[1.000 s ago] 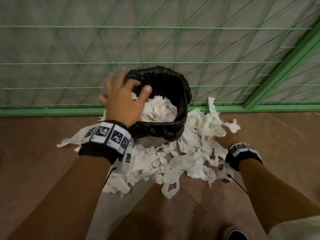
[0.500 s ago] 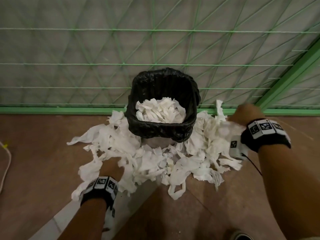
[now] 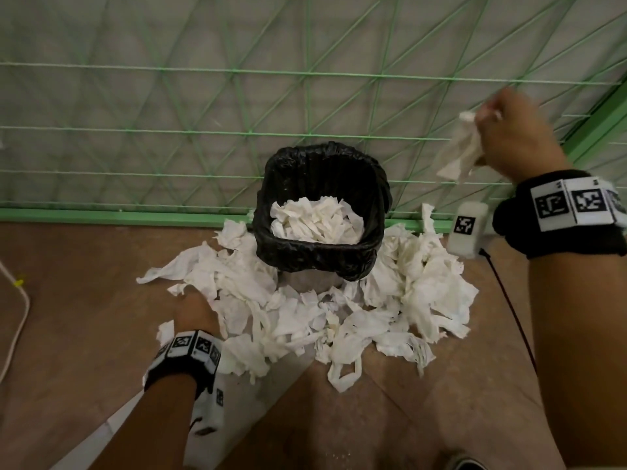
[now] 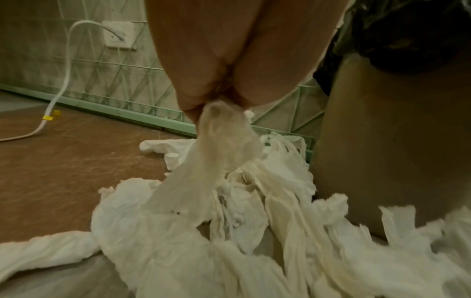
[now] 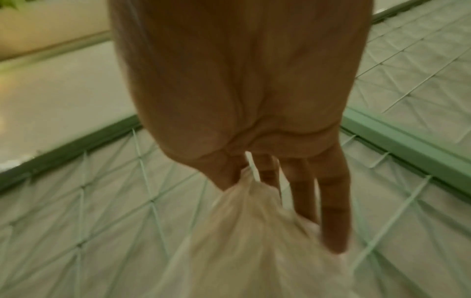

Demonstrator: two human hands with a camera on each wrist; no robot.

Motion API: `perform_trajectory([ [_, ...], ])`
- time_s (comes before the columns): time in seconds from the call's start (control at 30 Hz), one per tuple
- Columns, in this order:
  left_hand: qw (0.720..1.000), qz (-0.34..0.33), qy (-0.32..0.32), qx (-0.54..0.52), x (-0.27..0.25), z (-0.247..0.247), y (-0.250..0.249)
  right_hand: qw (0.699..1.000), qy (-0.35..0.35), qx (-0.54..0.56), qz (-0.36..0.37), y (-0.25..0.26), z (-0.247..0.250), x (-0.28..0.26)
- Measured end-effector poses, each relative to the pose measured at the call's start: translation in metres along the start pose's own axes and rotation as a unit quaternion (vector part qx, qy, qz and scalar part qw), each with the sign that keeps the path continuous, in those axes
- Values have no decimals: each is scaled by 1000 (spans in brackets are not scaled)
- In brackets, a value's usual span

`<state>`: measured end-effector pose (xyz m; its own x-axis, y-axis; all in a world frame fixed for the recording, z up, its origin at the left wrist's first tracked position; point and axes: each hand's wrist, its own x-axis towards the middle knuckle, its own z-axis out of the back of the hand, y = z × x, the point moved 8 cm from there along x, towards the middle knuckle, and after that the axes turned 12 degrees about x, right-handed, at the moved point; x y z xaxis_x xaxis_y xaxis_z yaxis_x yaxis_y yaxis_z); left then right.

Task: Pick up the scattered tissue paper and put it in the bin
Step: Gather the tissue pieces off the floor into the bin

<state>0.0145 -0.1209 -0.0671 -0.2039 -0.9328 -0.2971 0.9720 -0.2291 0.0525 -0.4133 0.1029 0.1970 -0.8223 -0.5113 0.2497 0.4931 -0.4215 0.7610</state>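
Observation:
A small bin with a black liner point(image 3: 325, 252) stands against the green mesh fence, part full of white tissue point(image 3: 314, 220). Torn tissue paper point(image 3: 339, 320) lies scattered on the floor around its front and sides. My left hand point(image 3: 195, 308) is down in the left part of the pile and pinches a strip of tissue point(image 4: 216, 145) that lifts from the heap. My right hand point(image 3: 509, 137) is raised high, to the right of and above the bin, and holds a hanging piece of tissue point(image 3: 458, 154), also seen in the right wrist view as tissue point(image 5: 254, 231).
The green mesh fence point(image 3: 237, 130) closes off the back, with a green base rail point(image 3: 118, 217) at floor level. A white cable point(image 3: 17, 317) runs over the brown floor at far left, up to a wall socket point(image 4: 118, 34). A dark shoe point(image 3: 464, 464) shows at the bottom edge.
My right hand has risen from the pile's right side, up and to the right, carrying tissue. My left hand came down from the bin's rim to the left of the pile and stays there.

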Motion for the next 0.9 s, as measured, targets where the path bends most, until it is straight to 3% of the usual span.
perform_trajectory([
  [0.07,1000,8,4,13,3,6,6,996,-46,64,42,23,5,1],
  [0.2,994,-64,44,82,3,14,5,969,-76,212,105,72,-4,-8],
  [0.3,977,-115,74,166,9,24,6,949,-120,238,170,103,-25,-30],
  [0.37,974,-88,89,190,15,42,6,960,-77,201,181,97,-68,-38],
  [0.43,984,-72,63,148,19,70,-3,988,93,80,92,61,-135,-45],
  [0.47,990,-65,42,121,23,87,-8,987,145,49,43,35,-154,-49],
  [0.5,993,-65,18,98,25,111,-15,989,141,51,2,13,-155,-50],
  [0.57,997,-53,-36,35,27,159,-26,994,26,85,-66,-26,-127,-47],
  [0.63,991,-68,-89,-79,14,215,-47,988,-66,41,-132,-71,-99,-50],
  [0.67,976,-85,-109,-169,5,239,-60,984,-37,-2,-173,-93,-98,-54],
  [0.7,951,-105,-116,-268,-6,261,-75,974,43,-43,-217,-118,-109,-63],
  [0.8,837,-189,-156,-489,-41,301,-121,884,316,-144,-312,-181,-155,-116],
  [0.83,822,-216,-172,-498,-53,305,-135,855,367,-175,-320,-196,-165,-132],
  [0.9,832,-269,-168,-454,-63,290,-162,810,435,-239,-312,-216,-181,-163],
])
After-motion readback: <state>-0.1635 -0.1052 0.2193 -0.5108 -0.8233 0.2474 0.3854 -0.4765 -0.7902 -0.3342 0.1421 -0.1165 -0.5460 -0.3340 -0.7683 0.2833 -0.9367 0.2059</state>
